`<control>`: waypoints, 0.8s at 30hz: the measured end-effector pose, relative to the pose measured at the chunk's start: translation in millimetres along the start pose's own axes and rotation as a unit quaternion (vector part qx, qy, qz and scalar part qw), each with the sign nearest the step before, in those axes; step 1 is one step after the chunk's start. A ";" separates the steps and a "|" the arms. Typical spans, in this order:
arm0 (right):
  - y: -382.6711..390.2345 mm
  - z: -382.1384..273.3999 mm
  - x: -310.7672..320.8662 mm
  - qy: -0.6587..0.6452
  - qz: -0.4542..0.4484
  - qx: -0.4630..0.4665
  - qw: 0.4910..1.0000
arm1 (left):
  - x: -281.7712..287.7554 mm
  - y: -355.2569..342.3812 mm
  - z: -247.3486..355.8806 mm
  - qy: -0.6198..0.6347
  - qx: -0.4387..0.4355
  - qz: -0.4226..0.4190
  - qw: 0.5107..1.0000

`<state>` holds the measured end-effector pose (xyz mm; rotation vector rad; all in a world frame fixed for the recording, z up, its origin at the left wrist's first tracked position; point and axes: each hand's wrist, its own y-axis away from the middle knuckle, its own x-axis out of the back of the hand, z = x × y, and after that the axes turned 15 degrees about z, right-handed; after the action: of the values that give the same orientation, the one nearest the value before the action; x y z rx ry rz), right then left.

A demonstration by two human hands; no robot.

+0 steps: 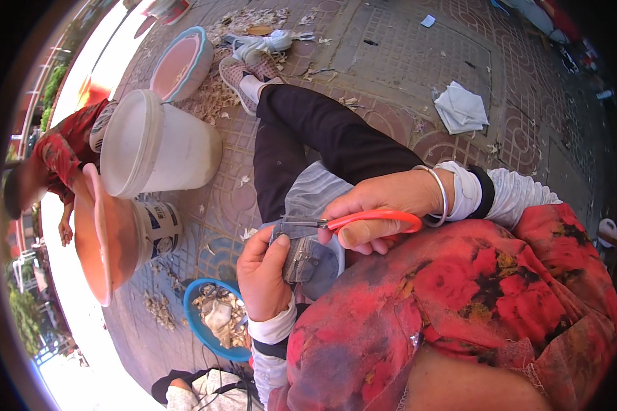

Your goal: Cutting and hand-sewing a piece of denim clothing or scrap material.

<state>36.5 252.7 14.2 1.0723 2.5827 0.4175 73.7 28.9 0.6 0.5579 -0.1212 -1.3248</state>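
My right hand (391,202) is wrapped round a pair of scissors (380,216) with red handles. Their thin metal blades reach left to the edge of a grey-blue piece of cloth (312,264). Pinched between the thumb and fingers of my left hand (264,274), that cloth shows seams and a darker patch. I cannot tell whether the blades are touching it or just in front of it. Grey striped fabric (315,192) lies over my lap, beyond the hands.
At the left stand a white bucket (185,147), an orange basin (113,236) and a pink-and-blue basin (183,65). A blue bowl (192,318) of pale scraps sits by my left arm. White cloths (461,107) lie on the paving. Another person (62,154) bends beyond the buckets.
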 end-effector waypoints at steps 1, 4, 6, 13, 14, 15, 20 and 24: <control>-0.3 0.3 -0.1 0.000 0.000 -0.001 1.000 | -1.8 1.4 1.7 0.011 0.008 0.004 1.000; -1.5 1.7 -0.5 -0.009 -0.008 -0.012 1.000 | -1.7 1.4 2.4 0.031 0.020 0.004 0.999; -2.9 2.6 -0.9 -0.007 -0.011 -0.007 1.000 | -1.0 1.3 2.3 0.041 0.025 -0.002 0.999; -5.3 2.4 -4.3 0.000 -0.020 -0.021 1.000 | 1.3 2.1 0.5 0.062 0.041 -0.010 0.997; -5.5 2.4 -4.6 0.002 -0.018 -0.019 1.000 | 1.6 2.1 0.3 0.060 0.043 -0.015 0.997; -5.6 2.3 -5.0 0.005 -0.016 -0.018 1.000 | 1.8 2.4 0.1 0.061 0.043 -0.015 0.997; -6.8 2.3 -6.9 0.011 -0.019 -0.026 0.999 | 3.4 4.0 -0.5 0.063 0.038 -0.016 0.997; -6.4 0.2 -8.3 0.018 -0.014 -0.031 0.999 | 5.3 4.4 -2.3 0.069 0.035 -0.017 0.997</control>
<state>38.1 242.4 13.0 1.0159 2.5939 0.5106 79.9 25.2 -0.6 0.7118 -0.0432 -1.3153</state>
